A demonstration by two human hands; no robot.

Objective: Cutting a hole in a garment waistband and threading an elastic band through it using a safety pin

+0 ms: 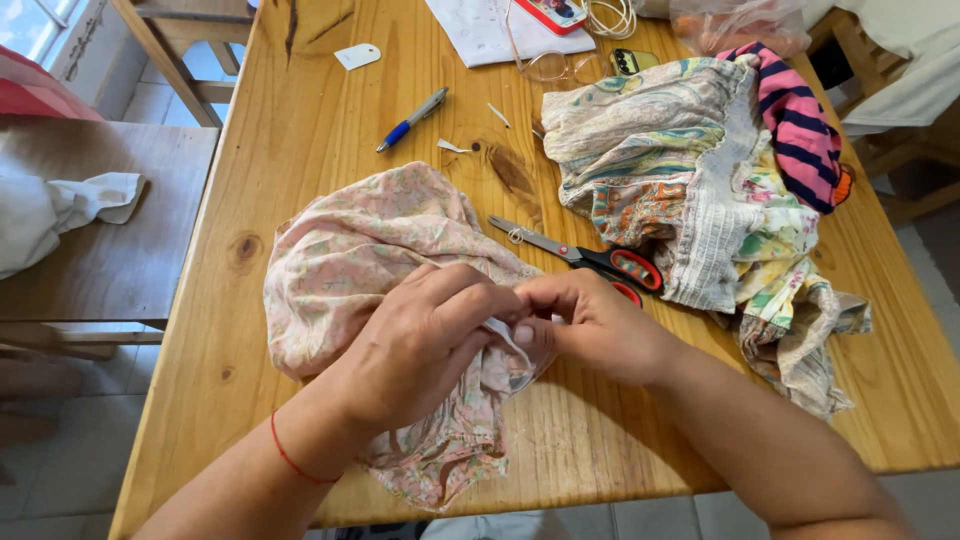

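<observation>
Each grip, left hand [415, 345] and right hand [590, 325], pinches the pink floral cloth [350, 250] beside scissors [585, 258].

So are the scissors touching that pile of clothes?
Touching: the head view shows the scissors' red handles lying against the pile's near edge, no wood visible between.

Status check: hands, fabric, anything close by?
Left hand and right hand both pinching pink floral fabric. Scissors lie beside right hand. Cloth pile behind.

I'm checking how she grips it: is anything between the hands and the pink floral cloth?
Nothing visible. The left hand and right hand both pinch the pink floral cloth directly; the scissors lie just beyond.
</observation>
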